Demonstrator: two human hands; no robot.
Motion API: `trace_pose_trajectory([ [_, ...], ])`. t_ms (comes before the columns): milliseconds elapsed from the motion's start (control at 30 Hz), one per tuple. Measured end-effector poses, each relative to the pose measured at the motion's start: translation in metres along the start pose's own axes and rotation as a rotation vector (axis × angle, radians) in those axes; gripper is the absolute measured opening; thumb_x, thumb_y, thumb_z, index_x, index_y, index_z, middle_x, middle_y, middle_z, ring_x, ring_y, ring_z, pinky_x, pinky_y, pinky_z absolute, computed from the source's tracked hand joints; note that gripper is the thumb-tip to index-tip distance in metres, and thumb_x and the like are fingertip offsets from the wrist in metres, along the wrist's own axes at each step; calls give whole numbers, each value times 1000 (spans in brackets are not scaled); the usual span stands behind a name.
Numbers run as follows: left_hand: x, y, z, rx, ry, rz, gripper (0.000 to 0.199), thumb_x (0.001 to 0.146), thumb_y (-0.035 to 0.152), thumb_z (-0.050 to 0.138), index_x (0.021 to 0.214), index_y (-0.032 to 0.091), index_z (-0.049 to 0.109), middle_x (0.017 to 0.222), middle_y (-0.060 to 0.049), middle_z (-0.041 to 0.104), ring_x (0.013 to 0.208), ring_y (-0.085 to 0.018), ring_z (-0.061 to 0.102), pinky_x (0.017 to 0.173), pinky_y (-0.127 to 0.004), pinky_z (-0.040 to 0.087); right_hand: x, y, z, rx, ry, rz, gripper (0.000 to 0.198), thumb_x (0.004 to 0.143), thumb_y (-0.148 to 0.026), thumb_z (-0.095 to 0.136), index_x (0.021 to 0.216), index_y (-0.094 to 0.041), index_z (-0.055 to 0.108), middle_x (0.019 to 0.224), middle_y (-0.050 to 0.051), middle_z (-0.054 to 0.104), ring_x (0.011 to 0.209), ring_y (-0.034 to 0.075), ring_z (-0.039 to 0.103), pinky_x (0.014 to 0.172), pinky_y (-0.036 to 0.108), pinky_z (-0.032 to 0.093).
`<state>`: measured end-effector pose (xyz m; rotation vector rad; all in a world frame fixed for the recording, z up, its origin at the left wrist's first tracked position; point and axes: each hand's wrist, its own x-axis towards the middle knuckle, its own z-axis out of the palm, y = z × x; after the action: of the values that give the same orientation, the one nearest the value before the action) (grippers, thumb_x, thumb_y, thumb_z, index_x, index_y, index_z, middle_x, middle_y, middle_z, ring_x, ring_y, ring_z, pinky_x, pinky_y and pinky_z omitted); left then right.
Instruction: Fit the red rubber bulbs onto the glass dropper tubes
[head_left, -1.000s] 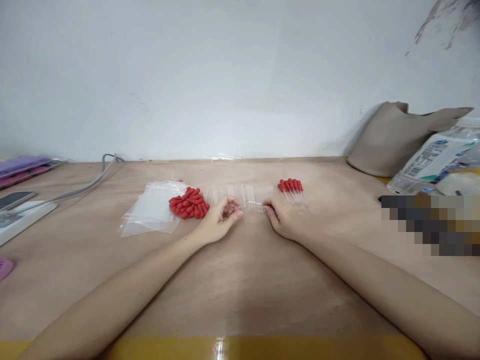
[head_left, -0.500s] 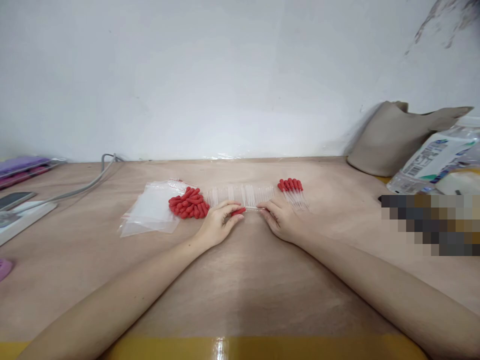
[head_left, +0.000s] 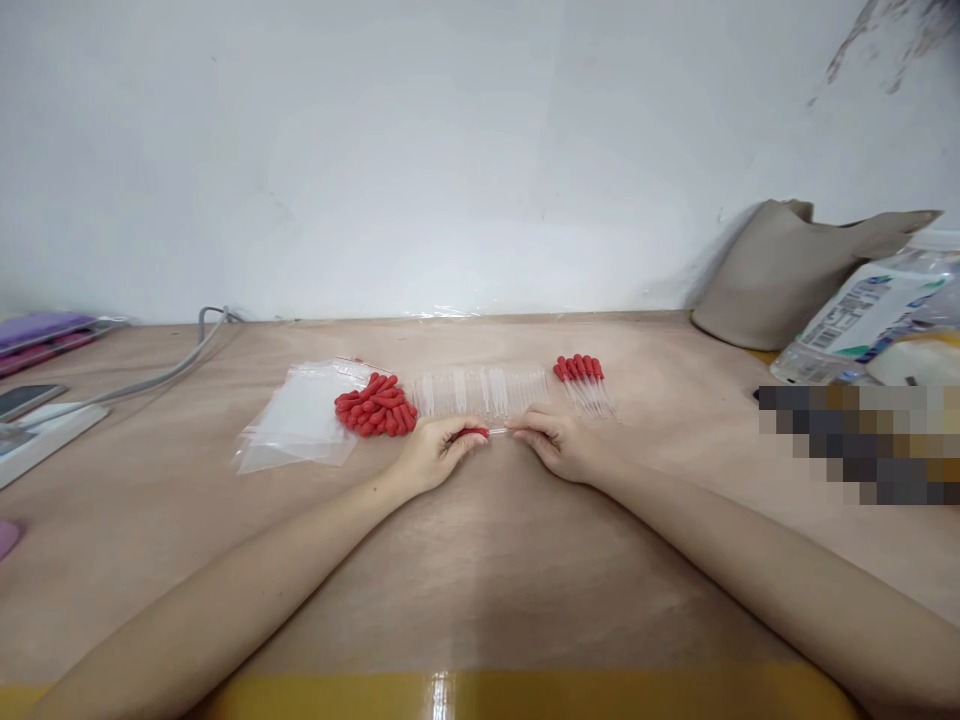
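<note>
My left hand [head_left: 437, 452] is closed in a pinch on a red rubber dropper bulb [head_left: 475, 432]. From the right, my right hand [head_left: 556, 442] pinches a thin clear dropper tube [head_left: 498, 431], whose near end meets the bulb's mouth. Whether the tube sits inside the bulb I cannot tell. Behind both hands lies a row of clear dropper tubes [head_left: 461, 390]. A heap of red bulbs [head_left: 376, 405] is just beyond my left wrist. Past my right hand, several droppers with red bulbs fitted [head_left: 579, 369] lie side by side.
Clear plastic zip bags [head_left: 300, 410] lie left of the bulb heap. Further left are a grey cable [head_left: 150, 383], a white power strip [head_left: 56, 440] and a phone [head_left: 30, 401]. At right stand a beige container [head_left: 757, 280] and a tilted plastic bottle [head_left: 862, 315]. A wall [head_left: 480, 160] closes the back.
Both hands have come a little nearer to me. My right hand has shifted left toward my left hand, and less of the tube shows between them.
</note>
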<state>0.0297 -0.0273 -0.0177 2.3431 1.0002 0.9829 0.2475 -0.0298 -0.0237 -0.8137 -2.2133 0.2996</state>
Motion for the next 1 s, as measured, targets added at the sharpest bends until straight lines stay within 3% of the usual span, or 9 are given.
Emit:
trace_pose_trajectory([
  [167, 0, 4, -1, 38, -52, 25, 19, 84, 29, 48, 87, 20, 65, 77, -2, 67, 68, -14, 60, 63, -24, 46, -2, 7, 1, -101, -56, -25, 22, 87, -21, 41, 94, -21, 63, 75, 2, 58, 67, 12, 54, 62, 23, 44],
  [367, 2, 3, 0, 71, -30, -26, 19, 81, 32, 53, 88, 19, 66, 77, -2, 68, 66, -15, 61, 61, -25, 47, -4, 4, 5, -378, 4, -41, 22, 86, -20, 43, 93, -20, 64, 73, 4, 59, 65, 13, 54, 58, 23, 39],
  [500, 3, 1, -3, 0, -7, -59, 20, 78, 31, 58, 91, 18, 66, 85, -3, 70, 74, -17, 64, 67, -27, 50, -3, 0, 1, -348, 9, -27, 21, 87, -22, 42, 101, -19, 58, 84, 5, 60, 71, 14, 56, 64, 24, 43],
  [600, 2, -1, -3, -57, -6, -99, 21, 76, 32, 61, 91, 17, 67, 86, -4, 70, 76, -17, 64, 70, -27, 52, -3, 0, -3, -310, 15, -36, 18, 87, -22, 41, 94, -17, 57, 85, 6, 59, 73, 14, 55, 66, 25, 44],
  [800, 1, -3, -1, -38, -23, -100, 22, 77, 34, 59, 87, 17, 68, 68, -2, 67, 57, -14, 60, 57, -25, 50, -5, 3, 1, -318, 36, -113, 21, 89, -23, 38, 86, -18, 59, 78, 5, 59, 69, 14, 54, 61, 24, 42],
  [1000, 2, -2, -2, -88, -42, -103, 24, 77, 34, 59, 89, 14, 67, 67, -3, 66, 53, -12, 58, 53, -22, 48, -1, 0, 4, -375, 57, -167, 26, 90, -21, 35, 84, -16, 60, 71, 5, 57, 63, 13, 51, 58, 24, 40],
])
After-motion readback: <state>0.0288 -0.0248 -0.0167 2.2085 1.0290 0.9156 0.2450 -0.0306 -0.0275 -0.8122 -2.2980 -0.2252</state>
